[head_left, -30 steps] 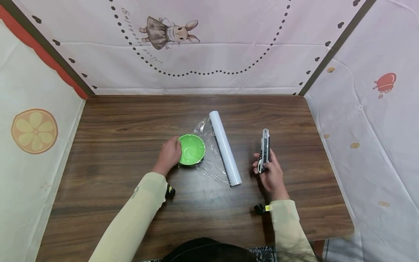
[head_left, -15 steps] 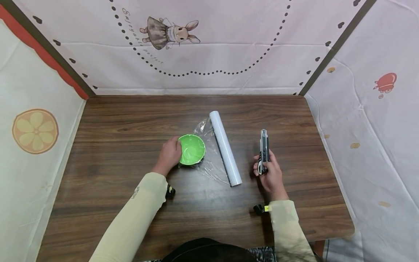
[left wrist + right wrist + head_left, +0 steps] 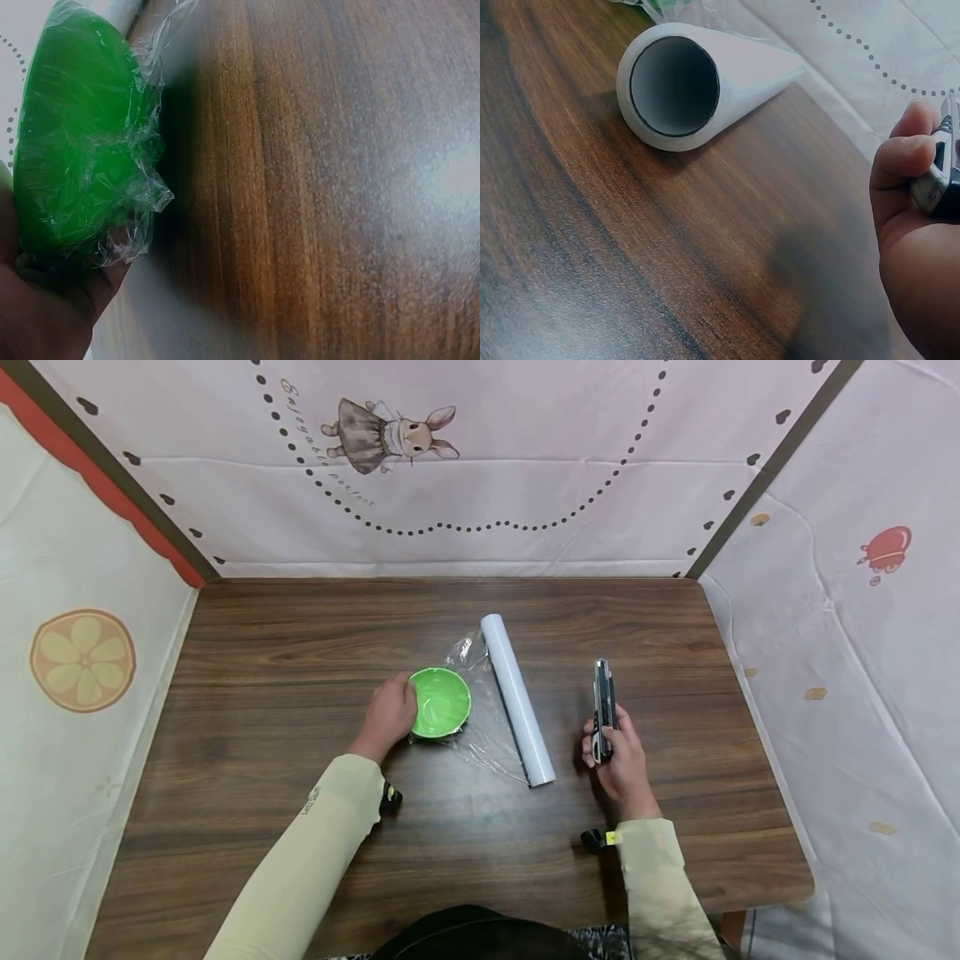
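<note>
My left hand grips the left rim of a green bowl, thumb over the edge. Clear plastic film clings around the bowl's outside, crumpled near my fingers in the left wrist view. From the bowl, a stretch of film runs right to a roll of plastic wrap, lying slanted on the table. Right of the roll, my right hand holds a black and silver utility knife pointing away from me. In the right wrist view the knife shows only partly at the edge.
The brown wooden table is bounded by a printed cloth backdrop at the back and sides. A black camera sits at the right wrist, another black camera at the left.
The utility knife has tilted slightly in my right hand, its tip shifting a little left and toward me. My left hand, the bowl and the roll stay in place.
</note>
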A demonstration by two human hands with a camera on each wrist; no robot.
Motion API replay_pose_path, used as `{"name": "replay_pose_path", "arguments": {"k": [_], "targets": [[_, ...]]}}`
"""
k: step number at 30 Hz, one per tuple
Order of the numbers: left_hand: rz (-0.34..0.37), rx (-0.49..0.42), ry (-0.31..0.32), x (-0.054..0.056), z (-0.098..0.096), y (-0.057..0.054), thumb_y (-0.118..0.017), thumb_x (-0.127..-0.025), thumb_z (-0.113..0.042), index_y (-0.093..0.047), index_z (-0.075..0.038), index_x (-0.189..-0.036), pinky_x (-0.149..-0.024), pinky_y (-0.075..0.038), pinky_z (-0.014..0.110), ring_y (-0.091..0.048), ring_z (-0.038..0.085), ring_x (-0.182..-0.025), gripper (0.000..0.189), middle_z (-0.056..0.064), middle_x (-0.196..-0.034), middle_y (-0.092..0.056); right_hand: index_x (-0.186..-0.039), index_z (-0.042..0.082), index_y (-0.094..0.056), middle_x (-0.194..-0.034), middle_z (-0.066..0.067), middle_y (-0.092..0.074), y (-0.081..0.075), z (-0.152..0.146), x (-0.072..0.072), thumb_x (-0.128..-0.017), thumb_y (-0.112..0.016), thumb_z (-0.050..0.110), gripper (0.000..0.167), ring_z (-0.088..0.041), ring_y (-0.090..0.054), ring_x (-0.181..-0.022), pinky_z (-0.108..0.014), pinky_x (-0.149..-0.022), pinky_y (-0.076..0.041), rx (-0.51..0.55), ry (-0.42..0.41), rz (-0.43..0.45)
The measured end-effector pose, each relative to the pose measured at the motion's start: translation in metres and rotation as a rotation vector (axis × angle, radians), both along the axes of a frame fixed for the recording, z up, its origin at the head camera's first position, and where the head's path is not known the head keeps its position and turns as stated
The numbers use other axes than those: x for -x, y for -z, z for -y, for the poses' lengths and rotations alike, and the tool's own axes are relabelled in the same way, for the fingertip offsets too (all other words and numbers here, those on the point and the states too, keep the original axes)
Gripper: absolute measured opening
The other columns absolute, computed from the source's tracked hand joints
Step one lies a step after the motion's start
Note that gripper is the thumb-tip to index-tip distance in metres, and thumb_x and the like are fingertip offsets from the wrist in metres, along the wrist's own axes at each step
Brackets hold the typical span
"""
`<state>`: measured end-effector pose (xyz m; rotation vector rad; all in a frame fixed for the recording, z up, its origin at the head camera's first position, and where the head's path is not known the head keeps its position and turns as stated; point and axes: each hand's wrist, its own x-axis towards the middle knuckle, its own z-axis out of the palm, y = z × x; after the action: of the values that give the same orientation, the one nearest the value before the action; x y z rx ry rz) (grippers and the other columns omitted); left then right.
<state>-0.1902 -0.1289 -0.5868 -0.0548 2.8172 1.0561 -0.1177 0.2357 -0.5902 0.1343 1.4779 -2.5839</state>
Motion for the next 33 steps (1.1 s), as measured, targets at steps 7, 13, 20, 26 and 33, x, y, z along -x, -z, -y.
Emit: {"name": "replay_pose_path", "arguments": {"k": [7, 13, 20, 26, 33], "targets": [[-0.015, 0.005, 0.005, 0.0, 0.0, 0.001, -0.033, -0.103, -0.02, -0.05, 0.003, -0.135, -0.102, -0.042, 0.056, -0.052, 0.044, -0.123, 0.043, 0.028, -0.129, -0.057, -0.128, 0.017, -0.038, -0.09, -0.005, -0.056, 0.004, -0.002, -0.001, -0.105, -0.031, 0.009, 0.025, -0.013, -0.054, -0.062, -0.02, -0.048, -0.044, -0.002, -0.015, -0.028], [-0.014, -0.002, 0.004, 0.0, 0.0, 0.001, -0.033, -0.103, -0.021, -0.05, 0.003, -0.135, -0.103, -0.042, 0.055, -0.052, 0.043, -0.123, 0.043, 0.028, -0.129, -0.057, -0.125, 0.018, -0.042, -0.085, -0.003, -0.058, 0.006, -0.001, -0.001, -0.105, -0.039, 0.017, 0.02, -0.011, -0.053, -0.058, -0.019, -0.045, -0.042, -0.066, 0.034, 0.011], [-0.005, -0.003, 0.006, 0.0, 0.0, 0.0, -0.032, -0.103, -0.021, -0.048, 0.003, -0.136, -0.103, -0.042, 0.055, -0.052, 0.043, -0.123, 0.043, 0.028, -0.13, -0.056, -0.114, 0.016, -0.048, -0.077, -0.001, -0.058, 0.008, 0.001, -0.002, -0.103, -0.047, 0.026, 0.015, -0.01, -0.05, -0.052, -0.019, -0.041, -0.04, -0.16, 0.122, 0.045], [0.002, -0.017, 0.004, 0.0, 0.0, 0.001, -0.033, -0.104, -0.022, -0.048, 0.002, -0.136, -0.103, -0.042, 0.055, -0.051, 0.041, -0.125, 0.043, 0.026, -0.131, -0.056, -0.096, 0.013, -0.05, -0.069, 0.0, -0.058, 0.011, 0.001, -0.002, -0.101, -0.051, 0.031, 0.018, -0.009, -0.048, -0.046, -0.018, -0.037, -0.038, -0.205, 0.202, 0.085], [0.001, -0.014, 0.005, 0.0, 0.001, 0.001, -0.032, -0.104, -0.022, -0.048, 0.001, -0.136, -0.103, -0.042, 0.055, -0.051, 0.042, -0.124, 0.043, 0.025, -0.131, -0.056, -0.101, 0.002, -0.051, -0.064, 0.001, -0.058, 0.011, 0.0, -0.002, -0.097, -0.057, 0.036, 0.034, -0.01, -0.047, -0.044, -0.019, -0.036, -0.038, -0.212, 0.256, 0.146]]}}
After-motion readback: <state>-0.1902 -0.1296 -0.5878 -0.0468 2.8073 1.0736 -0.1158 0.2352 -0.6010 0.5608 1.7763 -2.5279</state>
